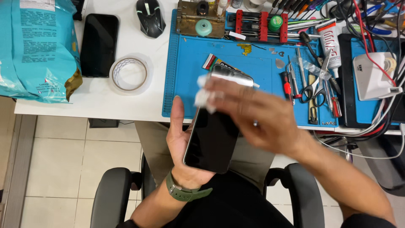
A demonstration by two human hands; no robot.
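Head camera looks down at a person in a chair by a white desk [126, 105]. The left hand [179, 141] lies open under a black smartphone [213, 135] and holds it up from below, with the thumb along the phone's left edge. The phone is tilted, and its top end is over the blue work mat [190, 84]. The right hand [253, 116] is blurry. Its fingers pinch a small white wipe [203, 97] and press it on the top of the phone's screen. A green watch strap [185, 192] is on the left wrist. A tape roll [130, 74], another dark phone [99, 44], a black mouse [149, 17] and scissors [316, 90] lie on the desk.
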